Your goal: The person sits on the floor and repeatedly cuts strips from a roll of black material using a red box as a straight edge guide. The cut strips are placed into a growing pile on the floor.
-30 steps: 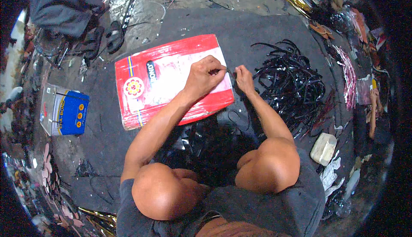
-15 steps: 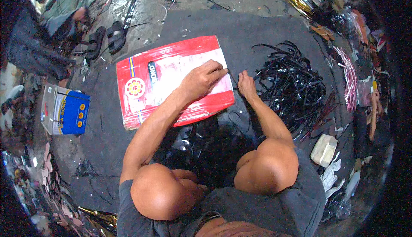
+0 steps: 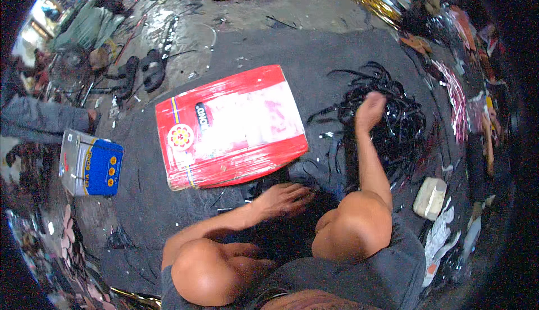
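Observation:
A pile of shiny black strips (image 3: pixel 401 116) lies right of centre on a dark mat (image 3: pixel 135 209). My right hand (image 3: pixel 370 112) is over its left part; motion smears the fingers, so I cannot see whether they hold a strip. Fingers stretched out, my left hand (image 3: pixel 285 200) hovers low in front of my knees, just below a flat red-and-white package (image 3: pixel 236 127) with a flower emblem. Nothing shows in the left hand. Dark shiny material lies in shadow between my knees, its shape hard to make out.
At the left stands a blue-and-grey rectangular tin (image 3: pixel 92 164). Dark sandals (image 3: pixel 151 68) lie beyond it. On the right are a whitish block (image 3: pixel 430 197), pink strips (image 3: pixel 453 96) and crumpled paper (image 3: pixel 437 237). Gold strips (image 3: pixel 365 1) lie at the far right.
Both hands have left the package's right edge. My left hand has drawn back toward my knees and spread out; my right has moved right onto the black strips. A person at the left has shifted.

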{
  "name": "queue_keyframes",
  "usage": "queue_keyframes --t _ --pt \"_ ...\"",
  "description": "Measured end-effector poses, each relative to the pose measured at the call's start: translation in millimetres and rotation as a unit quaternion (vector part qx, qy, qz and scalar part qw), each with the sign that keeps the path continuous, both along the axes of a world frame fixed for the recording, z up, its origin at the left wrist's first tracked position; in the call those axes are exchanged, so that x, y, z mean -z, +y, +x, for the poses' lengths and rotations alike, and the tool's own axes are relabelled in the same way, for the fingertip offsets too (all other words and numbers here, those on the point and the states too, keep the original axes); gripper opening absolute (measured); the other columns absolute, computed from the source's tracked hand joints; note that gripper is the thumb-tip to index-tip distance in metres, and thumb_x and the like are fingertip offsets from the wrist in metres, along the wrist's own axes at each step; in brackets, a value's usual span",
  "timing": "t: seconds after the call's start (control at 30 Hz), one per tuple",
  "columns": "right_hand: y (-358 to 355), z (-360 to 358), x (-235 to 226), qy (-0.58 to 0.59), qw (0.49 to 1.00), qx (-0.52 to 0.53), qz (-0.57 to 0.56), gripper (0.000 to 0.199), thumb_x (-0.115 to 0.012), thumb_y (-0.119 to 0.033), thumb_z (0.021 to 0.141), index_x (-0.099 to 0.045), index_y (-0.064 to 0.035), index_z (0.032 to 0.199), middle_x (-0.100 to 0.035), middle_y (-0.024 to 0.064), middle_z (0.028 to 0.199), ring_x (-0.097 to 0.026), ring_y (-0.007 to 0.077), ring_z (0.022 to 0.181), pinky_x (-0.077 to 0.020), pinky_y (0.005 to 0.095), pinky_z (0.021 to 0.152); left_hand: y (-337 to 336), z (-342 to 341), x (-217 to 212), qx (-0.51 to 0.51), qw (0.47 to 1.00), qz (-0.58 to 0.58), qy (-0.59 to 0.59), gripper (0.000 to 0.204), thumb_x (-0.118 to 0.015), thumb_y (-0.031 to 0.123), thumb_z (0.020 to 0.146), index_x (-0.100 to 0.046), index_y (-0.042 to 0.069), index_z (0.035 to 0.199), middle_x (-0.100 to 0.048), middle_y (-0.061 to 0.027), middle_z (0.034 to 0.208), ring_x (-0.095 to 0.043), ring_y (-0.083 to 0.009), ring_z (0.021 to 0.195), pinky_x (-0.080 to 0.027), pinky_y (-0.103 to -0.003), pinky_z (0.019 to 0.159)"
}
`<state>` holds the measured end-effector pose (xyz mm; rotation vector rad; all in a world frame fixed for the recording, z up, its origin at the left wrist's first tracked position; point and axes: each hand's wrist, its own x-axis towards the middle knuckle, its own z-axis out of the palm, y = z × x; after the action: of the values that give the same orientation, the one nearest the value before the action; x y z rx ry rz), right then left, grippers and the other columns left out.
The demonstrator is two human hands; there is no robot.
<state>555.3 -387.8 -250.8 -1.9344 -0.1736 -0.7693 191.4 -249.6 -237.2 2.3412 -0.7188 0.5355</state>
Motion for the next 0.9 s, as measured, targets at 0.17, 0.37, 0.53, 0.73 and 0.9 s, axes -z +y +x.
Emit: queue_keyframes --t 0.17,0.37,0.53,0.73,0.9 --pt "-37 -9 -136 -0.170 0.983 0.039 0.057 0.020 -0.066 -0.016 0.095 -0.061 -0.0008 0.106 -0.063 0.0122 0.104 -0.060 0.0259 0.097 -0.0470 0.0388 0.090 -16 -47 62 -0.118 0.942 0.069 0.307 0.043 -0.060 0.010 0.083 -0.063 0.005 0.126 -0.064 -0.0163 0.121 -0.060 -0.0353 0.115 -0.049 -0.047 0.098" --pt "9 -139 -193 0.217 0.744 -0.615 -0.149 0.024 -0.071 -0.019 0.091 -0.068 -0.0061 0.112 -0.070 0.0062 0.101 -0.066 0.0166 0.095 -0.0533 0.0335 0.085 -6 -8 -63 0.032 0.931 -0.177 0.317 0.015 -0.063 0.013 0.092 -0.068 0.000 0.098 -0.067 -0.0153 0.093 -0.065 -0.0393 0.087 -0.054 -0.041 0.073" --pt "23 -195 -196 0.362 0.512 -0.778 -0.046 0.037 -0.077 -0.027 0.086 -0.068 -0.0053 0.116 -0.071 0.0100 0.108 -0.067 0.0207 0.102 -0.0525 0.0362 0.091 38 3 -178 -0.209 0.735 -0.401 0.505 0.013 -0.072 0.017 0.092 -0.073 0.004 0.093 -0.067 -0.0007 0.068 -0.058 -0.0057 0.056 -0.044 -0.023 0.050" --pt "34 -171 -196 0.183 0.685 -0.701 -0.078 0.041 -0.082 -0.019 0.080 -0.069 -0.0037 0.116 -0.073 0.0084 0.106 -0.067 0.0179 0.105 -0.0531 0.0354 0.091 64 -4 -170 -0.234 0.782 -0.431 0.385 0.018 -0.077 0.021 0.090 -0.074 0.003 0.095 -0.065 0.0016 0.067 -0.052 -0.0035 0.051 -0.037 -0.022 0.045" --pt "49 -136 -194 0.259 0.752 -0.590 0.138 0.026 -0.074 -0.002 0.078 -0.068 -0.0039 0.102 -0.064 -0.0012 0.091 -0.060 0.0071 0.086 -0.0492 0.0237 0.080 79 1 -163 -0.245 0.787 -0.487 0.287 0.027 -0.076 0.010 0.089 -0.068 -0.002 0.112 -0.069 -0.0008 0.079 -0.060 -0.0043 0.066 -0.046 -0.019 0.058"
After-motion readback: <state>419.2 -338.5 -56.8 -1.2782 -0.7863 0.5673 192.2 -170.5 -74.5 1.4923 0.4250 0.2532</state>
